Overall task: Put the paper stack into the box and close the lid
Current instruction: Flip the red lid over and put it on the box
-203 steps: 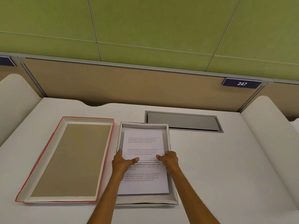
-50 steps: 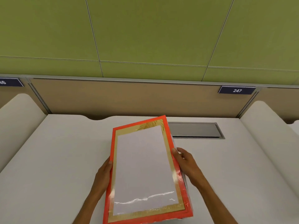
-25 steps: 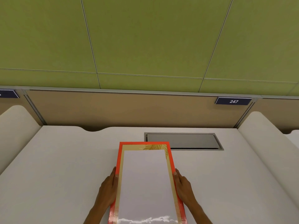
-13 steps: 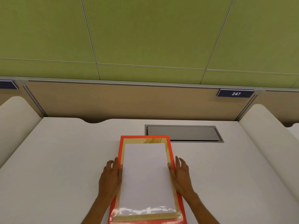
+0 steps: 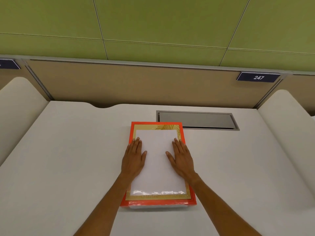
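Midway along the desk (image 5: 68, 159), the red-rimmed lid (image 5: 157, 160) covers the box — paper stack hidden. Left hand (image 5: 133, 157) and right hand (image 5: 182, 159) lie flat on its glossy white panel, fingers together — unclenched.

A single head-worn camera looks forward and steeply down, close above the white desk (image 5: 68, 159), facing the green panelled wall (image 5: 153, 23) behind that desk.
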`<action>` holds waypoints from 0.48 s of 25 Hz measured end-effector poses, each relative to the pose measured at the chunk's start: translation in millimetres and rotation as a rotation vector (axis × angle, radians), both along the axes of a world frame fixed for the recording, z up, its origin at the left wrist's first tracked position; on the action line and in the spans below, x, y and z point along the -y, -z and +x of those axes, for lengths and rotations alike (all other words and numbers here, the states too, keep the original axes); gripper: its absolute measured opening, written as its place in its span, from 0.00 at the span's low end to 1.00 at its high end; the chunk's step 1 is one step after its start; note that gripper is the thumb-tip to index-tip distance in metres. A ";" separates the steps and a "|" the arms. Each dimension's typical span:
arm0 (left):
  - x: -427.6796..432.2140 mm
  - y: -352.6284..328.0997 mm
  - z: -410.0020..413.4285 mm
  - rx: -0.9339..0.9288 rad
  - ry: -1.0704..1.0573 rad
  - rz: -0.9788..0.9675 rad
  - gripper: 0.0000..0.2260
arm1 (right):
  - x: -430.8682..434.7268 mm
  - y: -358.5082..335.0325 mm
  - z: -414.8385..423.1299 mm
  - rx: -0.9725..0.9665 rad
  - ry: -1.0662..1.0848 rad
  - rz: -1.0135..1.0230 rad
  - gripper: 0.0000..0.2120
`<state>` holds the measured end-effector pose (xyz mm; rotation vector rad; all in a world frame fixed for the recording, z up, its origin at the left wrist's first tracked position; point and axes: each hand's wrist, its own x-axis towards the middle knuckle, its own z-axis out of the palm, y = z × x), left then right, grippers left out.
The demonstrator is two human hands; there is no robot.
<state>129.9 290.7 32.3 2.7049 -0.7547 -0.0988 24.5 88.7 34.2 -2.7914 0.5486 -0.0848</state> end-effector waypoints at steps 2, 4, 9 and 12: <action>1.6 1.1 0.4 -0.008 -0.003 0.019 0.29 | -0.3 1.1 -0.2 -0.011 -0.001 0.018 0.33; 2.8 1.9 0.1 -0.011 -0.001 0.037 0.29 | -0.5 2.5 -1.0 -0.013 -0.001 0.032 0.33; 2.9 5.3 -2.3 -0.015 0.007 0.044 0.33 | -1.2 5.7 -1.0 -0.030 0.001 0.034 0.33; 3.3 8.0 -3.1 0.004 0.006 0.039 0.36 | -1.9 8.4 -2.3 -0.045 -0.007 0.008 0.34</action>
